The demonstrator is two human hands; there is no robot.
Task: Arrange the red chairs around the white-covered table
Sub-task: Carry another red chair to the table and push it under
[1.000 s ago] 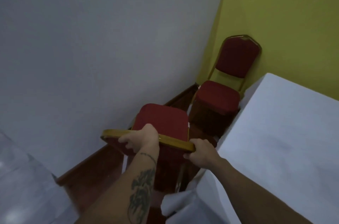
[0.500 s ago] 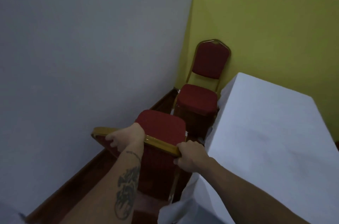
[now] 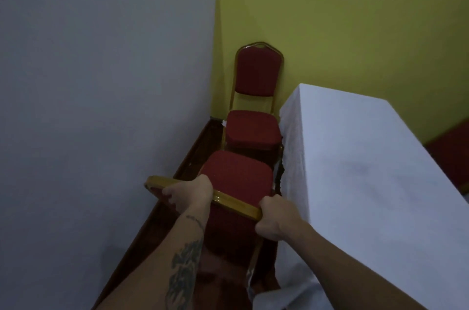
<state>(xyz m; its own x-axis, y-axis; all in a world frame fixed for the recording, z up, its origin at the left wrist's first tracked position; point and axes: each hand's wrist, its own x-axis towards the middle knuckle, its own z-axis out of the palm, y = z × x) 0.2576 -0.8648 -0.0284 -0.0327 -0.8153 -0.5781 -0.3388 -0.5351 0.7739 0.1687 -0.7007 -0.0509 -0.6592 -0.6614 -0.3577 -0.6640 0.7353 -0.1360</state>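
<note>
Right now you hold the near red chair [image 3: 236, 182] by the top of its backrest, low in the middle of the frame: its seat is a padded red square with rounded corners, and the backrest shows as a gold-coloured rail running slantwise from left to lower right, with red padding under it. Your left hand [image 3: 189, 194] is wrapped over that rail towards its left end, fingers curled down the far side; your right hand [image 3: 275, 218] is closed round the rail's right end, knuckles up. Your left forearm carries a dark tattoo [image 3: 184, 274] in the lower centre of the frame. Just beyond the held chair, in the middle of the frame, stands a second red chair [image 3: 253, 129], upright, with a gold frame, a red seat and a tall red back that faces you. To the right of both chairs, very close alongside them, is the white-covered table [image 3: 368, 177], its cloth hanging down the side and bunching at the bottom of the frame. A grey wall [image 3: 101, 81] fills the left, with a dark wooden skirting board [image 3: 182, 170] along its foot, and a yellow wall [image 3: 342, 17] spans the upper right behind the far chair.
</note>
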